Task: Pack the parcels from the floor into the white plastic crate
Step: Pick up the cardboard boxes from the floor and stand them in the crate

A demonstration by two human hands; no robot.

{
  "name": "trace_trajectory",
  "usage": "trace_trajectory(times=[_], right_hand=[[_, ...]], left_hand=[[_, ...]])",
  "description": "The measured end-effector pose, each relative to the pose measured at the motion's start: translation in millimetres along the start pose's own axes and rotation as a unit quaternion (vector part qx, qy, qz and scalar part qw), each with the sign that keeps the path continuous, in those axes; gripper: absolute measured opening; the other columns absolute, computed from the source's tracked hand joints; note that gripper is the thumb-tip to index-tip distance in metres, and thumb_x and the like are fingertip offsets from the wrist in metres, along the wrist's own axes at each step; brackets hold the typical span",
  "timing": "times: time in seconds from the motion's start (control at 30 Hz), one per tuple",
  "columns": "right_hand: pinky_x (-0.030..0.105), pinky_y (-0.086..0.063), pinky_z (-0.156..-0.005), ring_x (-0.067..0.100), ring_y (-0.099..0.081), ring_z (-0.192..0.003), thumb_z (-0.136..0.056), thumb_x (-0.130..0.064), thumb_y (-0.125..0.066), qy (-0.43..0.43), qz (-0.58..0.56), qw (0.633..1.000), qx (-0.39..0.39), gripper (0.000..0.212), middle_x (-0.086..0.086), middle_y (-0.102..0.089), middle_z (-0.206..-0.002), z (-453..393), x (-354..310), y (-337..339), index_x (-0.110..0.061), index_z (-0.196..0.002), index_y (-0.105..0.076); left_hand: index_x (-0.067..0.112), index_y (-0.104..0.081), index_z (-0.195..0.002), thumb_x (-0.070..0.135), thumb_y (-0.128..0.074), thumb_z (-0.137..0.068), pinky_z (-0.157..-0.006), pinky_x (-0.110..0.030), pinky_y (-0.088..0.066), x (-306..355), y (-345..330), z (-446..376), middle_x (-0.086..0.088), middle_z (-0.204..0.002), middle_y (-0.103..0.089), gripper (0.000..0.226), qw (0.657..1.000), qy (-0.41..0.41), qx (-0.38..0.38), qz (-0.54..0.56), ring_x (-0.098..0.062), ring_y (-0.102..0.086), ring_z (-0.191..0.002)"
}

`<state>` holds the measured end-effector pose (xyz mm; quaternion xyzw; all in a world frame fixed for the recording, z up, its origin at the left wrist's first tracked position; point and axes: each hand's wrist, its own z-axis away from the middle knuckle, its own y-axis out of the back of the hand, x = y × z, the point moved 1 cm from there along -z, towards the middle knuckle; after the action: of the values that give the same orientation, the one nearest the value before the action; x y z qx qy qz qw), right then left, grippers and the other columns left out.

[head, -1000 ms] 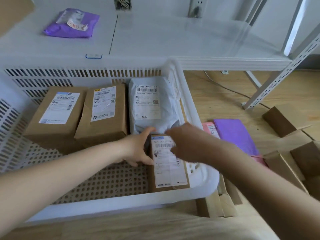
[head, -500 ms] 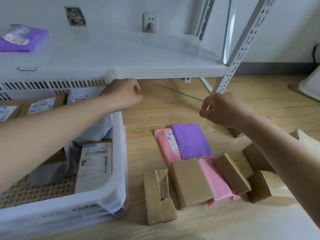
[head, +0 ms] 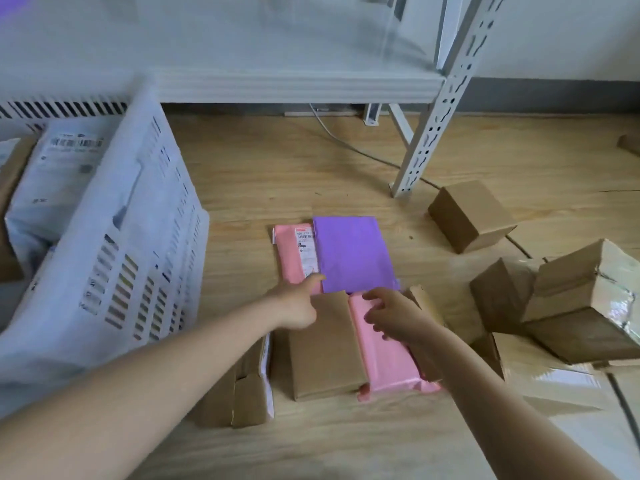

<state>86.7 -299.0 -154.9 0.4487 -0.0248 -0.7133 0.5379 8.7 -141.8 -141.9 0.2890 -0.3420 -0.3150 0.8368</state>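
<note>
The white plastic crate [head: 138, 237] stands at the left with a grey mailer [head: 52, 181] and brown boxes inside. On the floor lie a purple mailer [head: 353, 252] over a pink mailer [head: 294, 251], a flat brown box [head: 325, 348], and another pink mailer [head: 388, 355]. My left hand [head: 298, 306] hovers at the brown box's far left corner, forefinger stretched toward the purple mailer, holding nothing. My right hand [head: 394, 315] is over the near pink mailer with fingers spread and curled, empty.
A torn brown carton [head: 242, 393] lies left of the flat box. Several brown boxes [head: 471, 214] and taped ones [head: 585, 299] sit at the right. A white rack leg [head: 429, 147] and low shelf [head: 277, 64] stand behind, with a cable on the wooden floor.
Both hands left the crate after setting a labelled box in it, swung right, and came down to the parcels on the floor. The view turned from the crate to the floor pile.
</note>
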Motion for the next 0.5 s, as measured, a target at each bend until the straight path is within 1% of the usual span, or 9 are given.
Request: trace_trajectory(times=[0.03, 0.07, 0.1, 0.17, 0.2, 0.27, 0.37, 0.43, 0.5], right_hand=[[0.023, -0.041, -0.059, 0.02, -0.05, -0.081, -0.082, -0.005, -0.049, -0.003, -0.013, 1.0, -0.005, 0.048, 0.004, -0.051, -0.096, -6.5, 10.0, -4.9, -0.015, -0.128, -0.047], [0.025, -0.043, -0.065, 0.02, -0.051, -0.086, -0.082, -0.004, -0.046, -0.007, -0.023, 1.0, -0.009, 0.05, 0.005, -0.05, -0.101, -11.8, 18.3, -8.7, -0.016, -0.131, -0.044], [0.028, -0.046, -0.072, 0.022, -0.051, -0.09, -0.083, -0.003, -0.043, -0.014, -0.035, 0.999, -0.014, 0.052, 0.007, -0.051, -0.106, -15.4, 24.6, -12.1, -0.018, -0.133, -0.041], [0.036, -0.047, -0.083, 0.025, -0.053, -0.093, -0.085, -0.001, -0.036, -0.026, -0.065, 0.997, -0.027, 0.054, 0.01, -0.052, -0.117, -19.5, 33.6, -18.9, -0.019, -0.135, -0.04], [0.038, -0.047, -0.085, 0.025, -0.054, -0.092, -0.086, 0.0, -0.034, -0.029, -0.08, 0.996, -0.033, 0.053, 0.012, -0.053, -0.119, -20.1, 37.1, -22.4, -0.019, -0.135, -0.04], [0.039, -0.045, -0.089, 0.028, -0.056, -0.099, -0.087, 0.002, -0.031, -0.029, -0.1, 0.994, -0.045, 0.055, 0.01, -0.057, -0.115, -19.5, 42.7, -29.1, -0.017, -0.138, -0.037], [0.039, -0.044, -0.097, 0.03, -0.054, -0.116, -0.084, 0.007, -0.026, -0.036, -0.136, 0.988, -0.062, 0.066, -0.006, -0.06, -0.091, -15.9, 48.1, -33.7, -0.021, -0.144, -0.026], [0.041, -0.045, -0.099, 0.028, -0.052, -0.119, -0.083, 0.008, -0.026, -0.027, -0.146, 0.986, -0.077, 0.073, -0.012, -0.061, -0.088, -12.1, 49.4, -32.4, -0.029, -0.145, -0.019], [0.041, -0.043, -0.1, 0.026, -0.049, -0.122, -0.081, 0.01, -0.026, -0.013, -0.152, 0.983, -0.099, 0.08, -0.014, -0.061, -0.094, -7.3, 50.5, -30.7, -0.033, -0.146, -0.012]], left_hand=[[0.035, -0.012, -0.146, 0.012, -0.042, -0.087, -0.057, -0.023, -0.04, -0.1, -13.7, -2.6, -0.014, -0.118, -0.044, 0.07, 1.0, 0.017, -0.016, 0.012, -0.021, -0.05, -0.078], [0.035, -0.009, -0.146, 0.015, -0.044, -0.088, -0.063, -0.023, -0.042, -0.4, -24.8, -5.0, -0.017, -0.125, -0.041, 0.071, 0.999, 0.031, -0.02, 0.024, -0.022, -0.052, -0.085], [0.036, -0.008, -0.146, 0.019, -0.045, -0.089, -0.072, -0.024, -0.044, -0.8, -33.4, -6.6, -0.019, -0.135, -0.034, 0.071, 0.998, 0.043, -0.019, 0.032, -0.025, -0.053, -0.096], [0.039, -0.007, -0.146, 0.029, -0.047, -0.091, -0.091, -0.027, -0.042, -1.1, -47.9, -8.8, -0.025, -0.149, -0.008, 0.069, 0.996, 0.064, -0.026, 0.05, -0.033, -0.046, -0.119], [0.04, -0.006, -0.146, 0.033, -0.048, -0.092, -0.096, -0.027, -0.041, -0.3, -53.7, -9.4, -0.026, -0.15, 0.004, 0.068, 0.995, 0.073, -0.034, 0.062, -0.036, -0.044, -0.123], [0.043, -0.004, -0.145, 0.04, -0.049, -0.092, -0.099, -0.027, -0.038, 1.8, -62.9, -10.3, -0.026, -0.149, 0.019, 0.07, 0.992, 0.086, -0.033, 0.085, -0.038, -0.044, -0.124], [0.049, -0.003, -0.143, 0.05, -0.053, -0.087, -0.104, -0.03, -0.033, 2.6, -71.6, -13.4, -0.022, -0.147, 0.031, 0.076, 0.987, 0.098, -0.012, 0.123, -0.043, -0.032, -0.133], [0.053, -0.002, -0.141, 0.057, -0.059, -0.079, -0.108, -0.036, -0.028, 2.0, -76.4, -16.8, -0.018, -0.146, 0.035, 0.084, 0.985, 0.108, -0.001, 0.137, -0.047, -0.019, -0.137], [0.055, 0.002, -0.14, 0.062, -0.063, -0.073, -0.109, -0.042, -0.024, 2.0, -81.0, -19.4, -0.016, -0.145, 0.038, 0.094, 0.982, 0.12, 0.011, 0.143, -0.049, -0.005, -0.138]])
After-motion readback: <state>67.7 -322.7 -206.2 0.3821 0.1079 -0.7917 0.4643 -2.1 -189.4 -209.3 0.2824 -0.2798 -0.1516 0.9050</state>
